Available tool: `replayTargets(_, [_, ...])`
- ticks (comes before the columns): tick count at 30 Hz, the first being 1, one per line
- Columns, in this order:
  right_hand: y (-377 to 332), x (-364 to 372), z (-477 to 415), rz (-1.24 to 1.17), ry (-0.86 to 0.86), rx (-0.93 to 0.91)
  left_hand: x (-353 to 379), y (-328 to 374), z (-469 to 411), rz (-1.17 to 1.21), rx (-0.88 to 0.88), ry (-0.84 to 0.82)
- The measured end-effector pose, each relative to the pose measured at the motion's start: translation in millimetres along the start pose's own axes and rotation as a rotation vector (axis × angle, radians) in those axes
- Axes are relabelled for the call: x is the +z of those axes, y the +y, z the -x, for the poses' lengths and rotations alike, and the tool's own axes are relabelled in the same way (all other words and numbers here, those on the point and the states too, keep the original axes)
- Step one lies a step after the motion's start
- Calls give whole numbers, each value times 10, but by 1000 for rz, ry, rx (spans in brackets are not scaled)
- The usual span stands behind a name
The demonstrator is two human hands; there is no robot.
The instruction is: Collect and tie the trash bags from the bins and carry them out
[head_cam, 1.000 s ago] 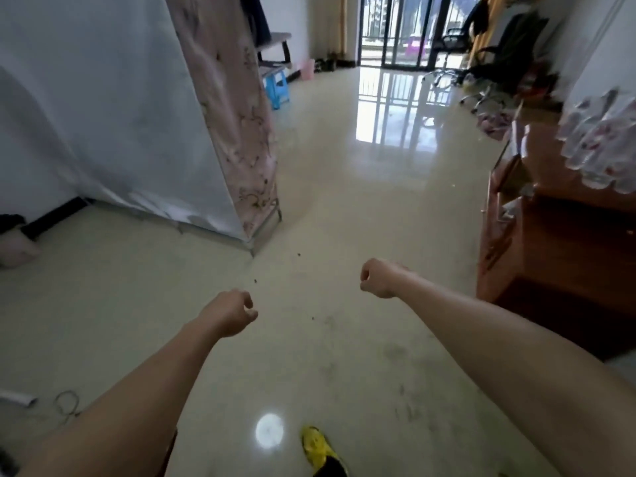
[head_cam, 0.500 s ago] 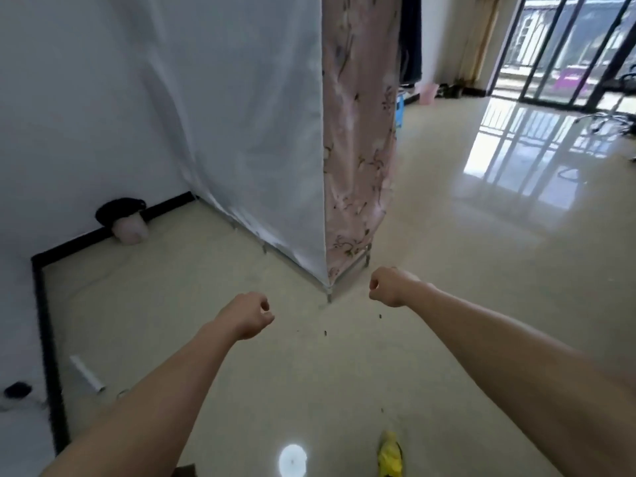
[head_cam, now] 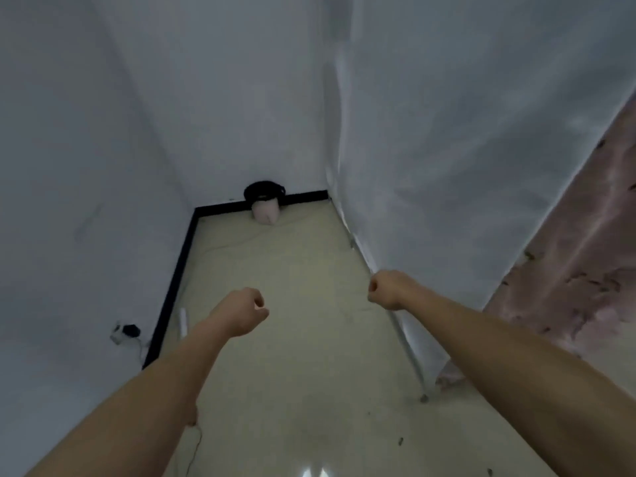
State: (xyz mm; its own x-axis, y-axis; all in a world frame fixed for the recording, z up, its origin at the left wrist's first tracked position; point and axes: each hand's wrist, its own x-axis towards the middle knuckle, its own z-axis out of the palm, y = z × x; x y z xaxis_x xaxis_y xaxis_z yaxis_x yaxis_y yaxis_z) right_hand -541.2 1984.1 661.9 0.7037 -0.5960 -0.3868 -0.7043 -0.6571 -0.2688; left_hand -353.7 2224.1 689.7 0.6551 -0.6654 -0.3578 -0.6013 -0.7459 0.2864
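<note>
A small pink bin [head_cam: 265, 212] stands on the floor against the far wall, in a narrow gap. A black trash bag [head_cam: 264, 191] lines it and folds over its rim. My left hand [head_cam: 241, 312] is a closed fist with nothing in it, held out over the floor well short of the bin. My right hand [head_cam: 384, 290] is also a closed, empty fist, level with the left and close to the white cloth on the right. Both forearms reach in from the bottom of the frame.
White walls [head_cam: 86, 166] close in the left and back, with a black skirting board [head_cam: 173, 287]. A cloth-covered wardrobe [head_cam: 464, 166] with a metal leg [head_cam: 411, 359] and pink floral front [head_cam: 578, 280] bounds the right. A plug and cable [head_cam: 125, 332] and a white tube [head_cam: 184, 321] lie left.
The view has swung left, from the open room to the narrow gap beside the wardrobe. The bin now sits straight ahead. Both hands stay as empty fists.
</note>
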Motion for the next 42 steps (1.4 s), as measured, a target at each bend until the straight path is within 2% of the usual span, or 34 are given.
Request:
replayTargets(5, [-657,-251,-1191,13,-76,-189,-288,-541,-835,70,-218,26])
replayTargets(8, [-937,-320,-1930,45,-121,-248,-435,-705,-1467,96,-266,10])
replayTargets(12, [-1156,-526,-3015,54,-180,-209,-755,-802,-2593,159,-247,-10])
replayTargets(17, [-1385,-1217,-4262,-34,-105,-149,-1484,-731,-3868,159,-201,19])
replayTargets(25, [-1577,-1868,-6264,-110,-127,-108,-2119,-804,-5823,159,-184,-9])
replayTargets(31, [-1884,-2019,-8108,-105,-248,-155,-2365,-1111,-7379,196,-308,-63])
replayTargets(34, [-2101,-2372,-8989,-80,-260,-181,-2696,-1187,-8139,232,-336,-12])
replayTargets(38, [-2532,-2726,-9862,-67,-260,-225,-2990,-1355,-8766,295,-366,-42])
replayTargets(42, [-3051,-2732,-10650,-93,-280,-269,-3171,-1789,-9487,312,-429,-70])
